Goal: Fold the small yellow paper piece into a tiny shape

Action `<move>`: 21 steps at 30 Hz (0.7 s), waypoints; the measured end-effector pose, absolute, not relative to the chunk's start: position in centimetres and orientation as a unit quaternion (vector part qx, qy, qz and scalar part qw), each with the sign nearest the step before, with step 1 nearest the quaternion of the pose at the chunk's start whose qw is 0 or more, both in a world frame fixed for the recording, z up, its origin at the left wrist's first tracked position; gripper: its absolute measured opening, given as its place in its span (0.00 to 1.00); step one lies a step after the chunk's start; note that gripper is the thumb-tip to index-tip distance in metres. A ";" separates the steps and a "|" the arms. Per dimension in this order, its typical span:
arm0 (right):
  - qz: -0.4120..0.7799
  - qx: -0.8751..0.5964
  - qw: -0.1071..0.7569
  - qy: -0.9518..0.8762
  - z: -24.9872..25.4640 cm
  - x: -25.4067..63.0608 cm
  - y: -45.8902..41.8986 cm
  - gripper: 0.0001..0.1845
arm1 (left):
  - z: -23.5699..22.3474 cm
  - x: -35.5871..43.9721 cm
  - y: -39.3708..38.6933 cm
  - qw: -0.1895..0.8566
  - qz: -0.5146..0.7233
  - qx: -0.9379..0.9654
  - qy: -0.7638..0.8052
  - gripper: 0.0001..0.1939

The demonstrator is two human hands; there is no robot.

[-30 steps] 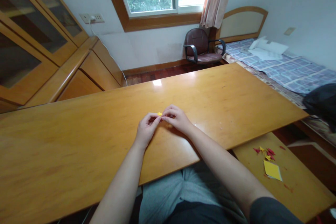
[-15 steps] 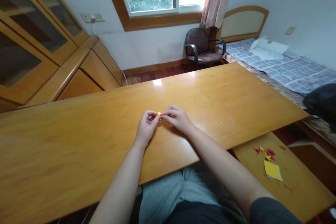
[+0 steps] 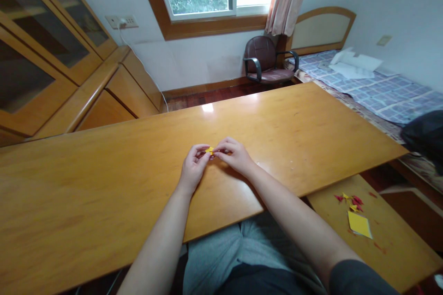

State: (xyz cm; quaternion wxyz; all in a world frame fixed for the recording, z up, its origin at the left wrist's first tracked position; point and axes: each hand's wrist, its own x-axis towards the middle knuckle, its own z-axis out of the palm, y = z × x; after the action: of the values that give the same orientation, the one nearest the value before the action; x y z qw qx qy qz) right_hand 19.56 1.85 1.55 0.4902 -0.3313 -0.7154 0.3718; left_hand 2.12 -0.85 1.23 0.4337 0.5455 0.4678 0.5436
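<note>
A tiny yellow paper piece (image 3: 209, 150) is pinched between the fingertips of both my hands, just above the middle of the long wooden table (image 3: 104, 184). My left hand (image 3: 193, 168) holds it from the left with thumb and fingers closed on it. My right hand (image 3: 234, 156) pinches it from the right, fingers curled. Most of the paper is hidden by my fingers.
A lower wooden stand (image 3: 377, 235) at the right carries a yellow paper sheet (image 3: 359, 223) and several small red and yellow folded bits (image 3: 350, 200). Wooden cabinets (image 3: 51, 69) line the left wall. A dark chair (image 3: 265, 60) and a bed (image 3: 374, 87) stand beyond the table.
My fingers have shifted slightly on the yellow paper, which now shows a little more between the fingertips. Both hands stay in the same place.
</note>
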 end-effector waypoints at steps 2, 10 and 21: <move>0.376 -0.329 0.489 -0.715 1.5 19.5 1.9 0.03 | 1.0 2.1 -0.7 0.429 0.545 0.542 0.474 0.13; 0.394 -0.370 0.493 -0.682 1.2 19.5 2.2 0.05 | 0.3 1.5 -0.5 0.385 0.533 0.563 0.500 0.10; 0.329 -0.319 0.518 -0.723 1.4 19.7 2.1 0.03 | 1.1 0.9 -0.6 0.222 0.556 0.659 0.455 0.02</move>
State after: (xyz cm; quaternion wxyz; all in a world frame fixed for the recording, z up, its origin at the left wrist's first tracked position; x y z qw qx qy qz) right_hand 19.71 2.06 1.44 0.5178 -0.3189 -0.7227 0.3286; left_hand 0.90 -0.62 1.07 0.2218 0.6594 0.4551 0.5558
